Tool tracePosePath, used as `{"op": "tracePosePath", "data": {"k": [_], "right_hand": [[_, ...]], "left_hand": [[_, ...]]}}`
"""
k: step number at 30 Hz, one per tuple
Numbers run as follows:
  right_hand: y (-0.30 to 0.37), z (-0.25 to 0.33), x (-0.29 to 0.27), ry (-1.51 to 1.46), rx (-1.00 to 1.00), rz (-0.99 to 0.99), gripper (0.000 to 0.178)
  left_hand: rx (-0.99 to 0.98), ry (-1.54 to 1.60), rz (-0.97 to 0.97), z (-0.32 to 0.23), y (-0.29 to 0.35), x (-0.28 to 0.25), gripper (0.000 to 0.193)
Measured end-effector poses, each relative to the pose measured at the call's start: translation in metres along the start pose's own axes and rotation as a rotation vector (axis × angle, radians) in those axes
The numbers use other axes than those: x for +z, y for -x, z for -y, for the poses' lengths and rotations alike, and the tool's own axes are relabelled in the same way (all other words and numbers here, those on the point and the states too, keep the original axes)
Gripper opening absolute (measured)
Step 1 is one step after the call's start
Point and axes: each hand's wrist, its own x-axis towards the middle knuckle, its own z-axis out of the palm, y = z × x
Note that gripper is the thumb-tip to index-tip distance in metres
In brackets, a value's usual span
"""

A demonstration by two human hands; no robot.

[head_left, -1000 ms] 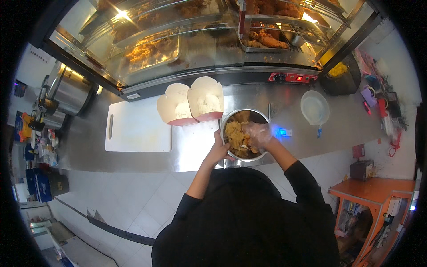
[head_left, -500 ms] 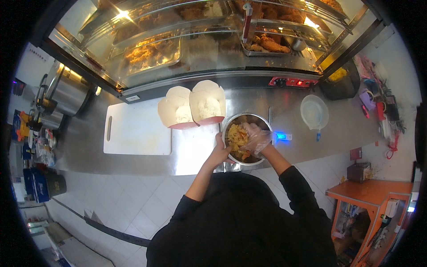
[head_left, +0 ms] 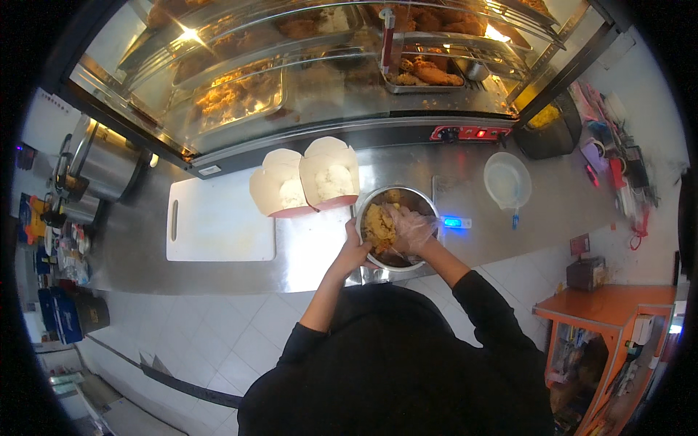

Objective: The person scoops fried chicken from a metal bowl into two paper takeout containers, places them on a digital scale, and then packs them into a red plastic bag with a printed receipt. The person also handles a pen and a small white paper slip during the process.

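Your left hand (head_left: 353,254) is clasping the steel bowl (head_left: 413,198) at its near-left rim, closed around the wall. Your right hand (head_left: 411,230), in a clear plastic glove, is reaching inside the bowl, fingers partly bent on the golden-brown food (head_left: 378,227); how far they are closing, and on how much, you cannot tell. The food is lying between both hands. Beyond the left grip, two open cartons (head_left: 329,154) are holding white contents; just right of the gloved hand, a blue-lit device (head_left: 456,222) is lying.
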Motion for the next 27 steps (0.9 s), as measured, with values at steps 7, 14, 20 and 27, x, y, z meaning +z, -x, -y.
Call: {"op": "tracePosePath", "data": {"k": [7, 14, 20, 27], "right_hand": [[0.001, -0.012, 0.005, -0.135, 0.018, 0.009, 0.074], [-0.008, -0.005, -0.002, 0.139, -0.063, 0.023, 0.083], [-0.023, -0.019, 0.011, 0.038, 0.0, 0.161, 0.071], [0.004, -0.009, -0.017, -0.001, -0.156, -0.036, 0.067]], "left_hand": [[0.025, -0.039, 0.011, 0.0, -0.001, -0.003, 0.054], [-0.012, -0.036, 0.009, -0.001, -0.003, -0.001, 0.054], [0.017, 0.054, 0.041, 0.003, -0.005, -0.007, 0.054], [0.005, -0.008, 0.06, -0.009, -0.001, -0.003, 0.052]]}}
